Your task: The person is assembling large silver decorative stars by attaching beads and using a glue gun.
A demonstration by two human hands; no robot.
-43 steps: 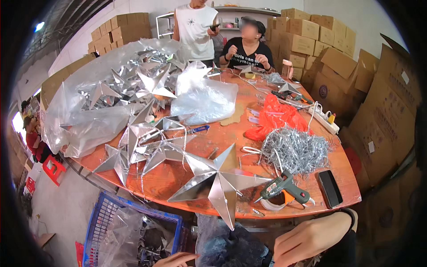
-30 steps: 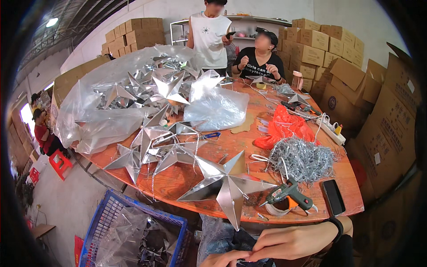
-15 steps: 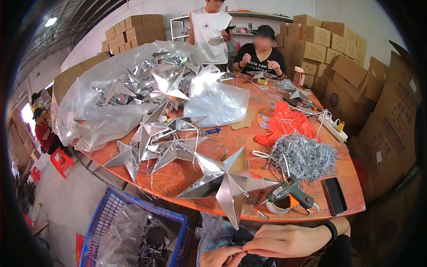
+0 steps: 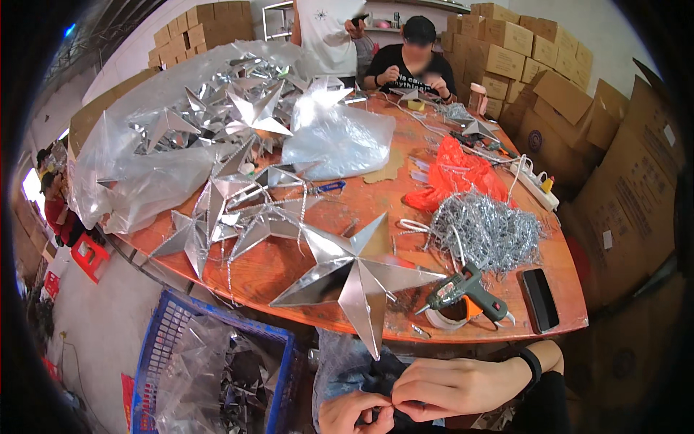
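Note:
My left hand [image 4: 356,413] and my right hand [image 4: 455,387] meet over my lap, below the table's front edge. Both are closed in a pinch, fingertips touching. Whatever lies between them is too small or hidden to make out. Just beyond my hands, a large silver foil star [image 4: 372,293] rests on the table, one point hanging over the edge. To its right, a dark green glue gun [image 4: 470,286] lies across a roll of tape [image 4: 438,320]. A fluffy heap of silver tinsel [image 4: 488,231] sits behind the gun, and several tinsel-trimmed silver stars [image 4: 191,235] are at the left.
A black phone [image 4: 541,300] lies near the table's right corner. Behind the tinsel are a red plastic bag [image 4: 455,173] and a white power strip [image 4: 535,184]. A clear sack of stars [image 4: 137,181] covers the far left. A blue basket [image 4: 278,333] stands below; two people are across the table.
The view has tilted slightly, so the table's things sit higher and a little further left. My hands stay pinched together, with only slight finger movement.

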